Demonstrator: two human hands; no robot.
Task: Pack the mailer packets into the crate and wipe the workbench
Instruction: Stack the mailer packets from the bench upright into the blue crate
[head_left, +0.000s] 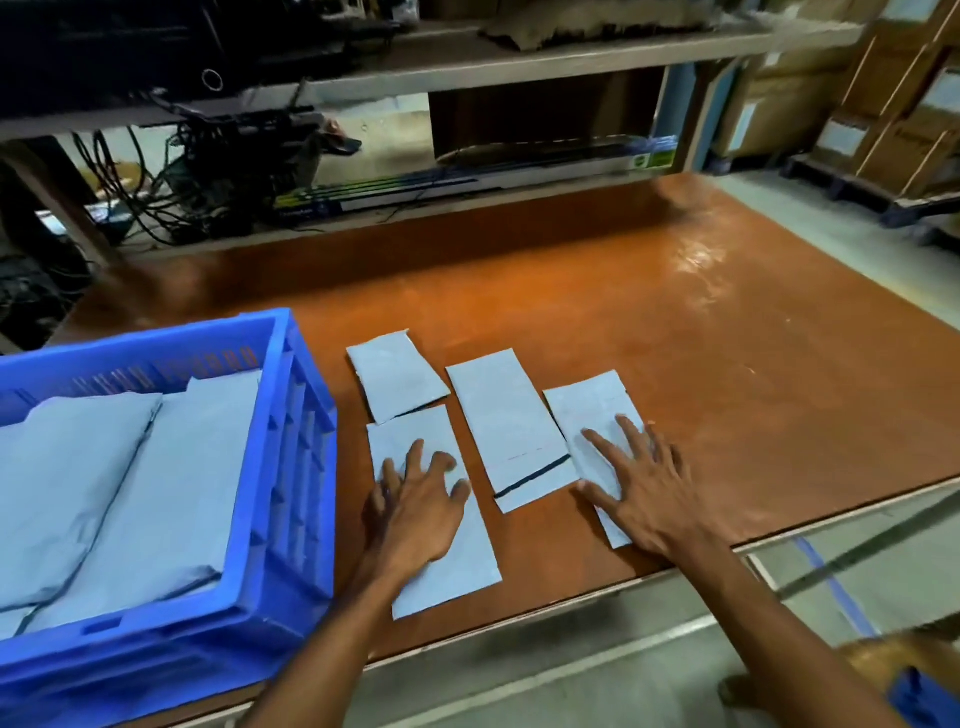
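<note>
From my remote seat the main worry is slippage. These packets look thin and slick and the orange surface (675, 312) is glossy, so if I drag instead of lifting, one could skate off the front edge. The right packet (587, 400) already has its near corner close to that edge. The second risk is at the left pair. The far left packet (395, 374) touches, and seems to overlap slightly, the far end of the near left packet (457, 571), so pulling one may skew or drag the other. Gathering both sides at once could also ruck up the middle packet (506, 415), which lies between them untouched, its dark strip toward me. The left grip (415, 504) sits on the near left packet with fingers arched and tips pressing down. It is open, not wrapped round or pinching anything that I can see. The right grip (641, 486) lies flat on the right packet, fingers straight and spread, thumb out to the side, also open and only pressing. Both forearms reach in from the near edge, the left one passing just beside the blue crate (306, 426). The crate stands on the surface at my left and already holds larger grey packets (171, 467). All four small packets are outside it, so I judge the packing unfinished and the wiping not yet begun. I see no cloth.
</note>
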